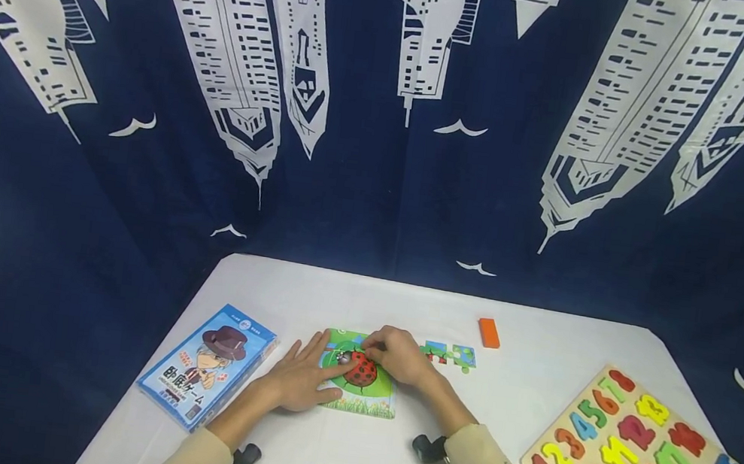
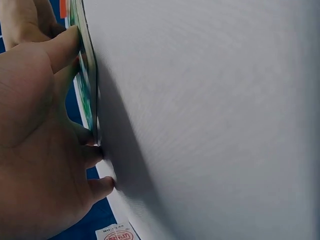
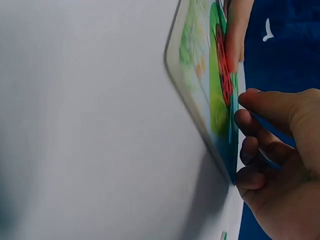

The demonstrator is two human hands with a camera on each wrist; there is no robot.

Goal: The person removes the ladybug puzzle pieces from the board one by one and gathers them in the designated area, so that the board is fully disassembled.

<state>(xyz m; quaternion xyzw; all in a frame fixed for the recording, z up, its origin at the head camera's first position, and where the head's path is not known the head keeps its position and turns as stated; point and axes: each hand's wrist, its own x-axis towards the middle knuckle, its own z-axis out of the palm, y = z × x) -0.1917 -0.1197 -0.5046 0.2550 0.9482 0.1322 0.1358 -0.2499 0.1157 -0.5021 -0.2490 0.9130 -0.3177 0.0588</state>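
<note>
In the head view, a ladybug jigsaw puzzle lies flat on the table, with grass along its near edge. My left hand rests over its left side, fingers spread and one reaching onto the ladybug. The left wrist view shows the left thumb against the puzzle's edge. My right hand has curled fingers with the tips at the puzzle's upper right part. Whether a piece sits between those fingertips is hidden, also in the right wrist view. Loose puzzle pieces lie just right of that hand.
A blue game box with a cartoon figure in a hat lies at the left. An orange block sits toward the back. At the right is a wooden number board with colourful digits. A dark blue curtain hangs behind the white table.
</note>
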